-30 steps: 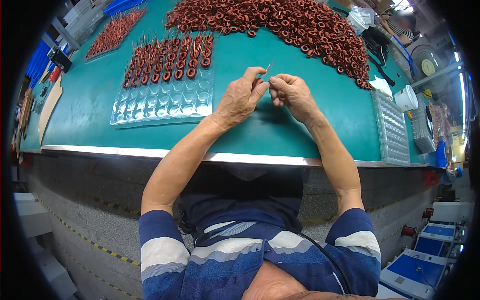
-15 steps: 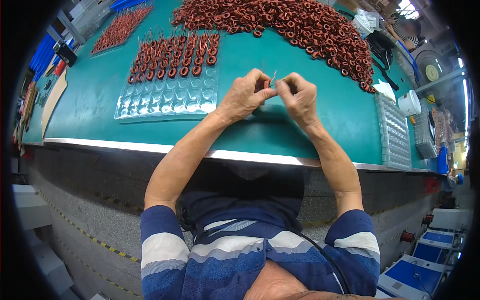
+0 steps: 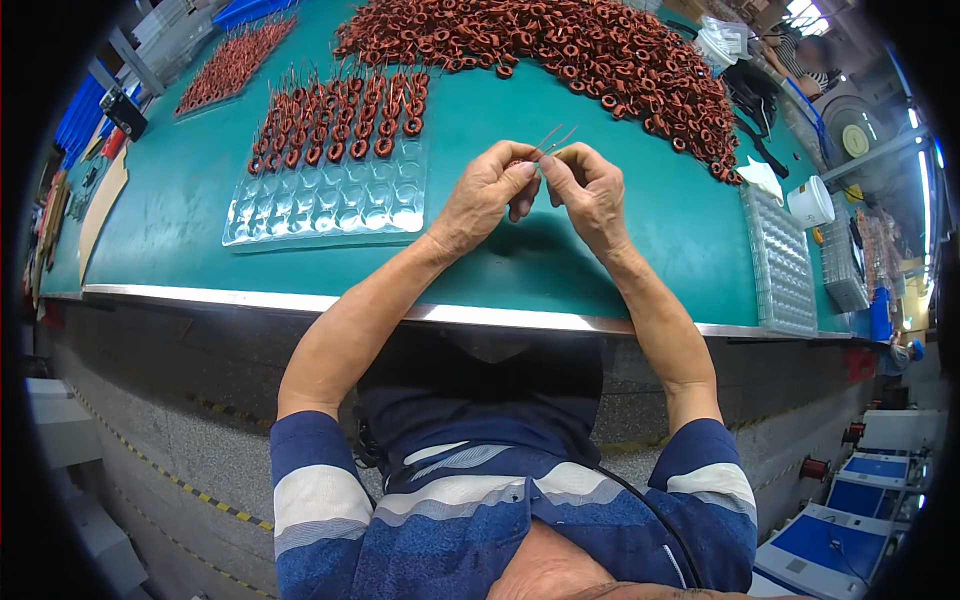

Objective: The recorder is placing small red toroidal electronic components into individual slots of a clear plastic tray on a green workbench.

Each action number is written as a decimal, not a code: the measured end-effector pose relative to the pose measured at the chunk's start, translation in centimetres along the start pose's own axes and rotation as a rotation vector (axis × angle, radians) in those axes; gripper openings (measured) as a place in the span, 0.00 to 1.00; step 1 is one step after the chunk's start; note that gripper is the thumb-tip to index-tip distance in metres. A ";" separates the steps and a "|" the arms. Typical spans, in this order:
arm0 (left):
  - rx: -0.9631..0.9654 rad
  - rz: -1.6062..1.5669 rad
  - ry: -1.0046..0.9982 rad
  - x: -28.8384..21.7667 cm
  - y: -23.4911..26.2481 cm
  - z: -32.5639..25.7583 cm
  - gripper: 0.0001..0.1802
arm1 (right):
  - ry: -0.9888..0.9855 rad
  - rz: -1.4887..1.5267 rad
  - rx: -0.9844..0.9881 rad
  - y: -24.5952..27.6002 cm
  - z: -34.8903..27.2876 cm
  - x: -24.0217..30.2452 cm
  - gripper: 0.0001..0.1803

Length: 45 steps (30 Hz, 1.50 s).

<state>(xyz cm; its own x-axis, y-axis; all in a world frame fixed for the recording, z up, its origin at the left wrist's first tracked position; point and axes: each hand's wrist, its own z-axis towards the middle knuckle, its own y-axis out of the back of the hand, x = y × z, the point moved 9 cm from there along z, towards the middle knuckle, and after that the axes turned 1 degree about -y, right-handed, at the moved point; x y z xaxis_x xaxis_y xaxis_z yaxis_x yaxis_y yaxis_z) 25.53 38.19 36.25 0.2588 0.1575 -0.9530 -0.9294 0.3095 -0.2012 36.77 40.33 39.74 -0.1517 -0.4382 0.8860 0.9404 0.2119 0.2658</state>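
Observation:
In front of me, above the green table (image 3: 480,275), my two hands meet over one small copper-wound ring coil. Most of the coil is hidden by fingers; its two thin wire leads (image 3: 551,134) stick up and spread apart. My left hand (image 3: 484,196) is closed, pinching the coil between thumb and fingers. With thumb and forefinger, my right hand (image 3: 592,192) pinches at the base of the leads. Left of my hands lies a clear plastic tray (image 3: 325,205); coils (image 3: 340,130) with upright leads fill its far rows, and its near pockets are bare.
A large heap of copper coils (image 3: 610,60) spreads across the table's far side. Another tray of coils (image 3: 232,68) sits at far left. To the right are stacked clear trays (image 3: 782,265) and a white tub (image 3: 811,203). A metal edge (image 3: 470,314) borders the table front.
The coil has turned in my fingers: its red side showed before, and now two spread leads point up. My right hand has closed in against the left. The tray is unchanged.

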 end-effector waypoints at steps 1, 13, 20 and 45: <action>-0.050 -0.013 0.007 0.0 0.4 -0.1 0.16 | -0.085 0.077 0.007 -0.2 0.1 -0.7 0.14; -0.149 0.001 0.084 1.0 1.5 -0.1 0.13 | -0.205 0.321 0.017 -1.0 0.7 -2.9 0.14; -0.219 -0.038 0.075 1.9 2.3 0.3 0.13 | -0.235 0.212 -0.185 2.4 1.1 -3.6 0.16; -0.226 0.018 0.064 2.2 2.2 -0.2 0.12 | -0.092 0.107 -0.011 -1.0 0.6 -2.2 0.11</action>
<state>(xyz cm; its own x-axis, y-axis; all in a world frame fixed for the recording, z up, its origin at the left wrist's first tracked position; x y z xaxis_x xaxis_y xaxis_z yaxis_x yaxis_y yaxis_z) 23.96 39.02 33.68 0.2308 0.0989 -0.9680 -0.9709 0.0885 -0.2225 35.98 41.65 37.78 -0.0770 -0.3318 0.9402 0.9560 0.2432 0.1641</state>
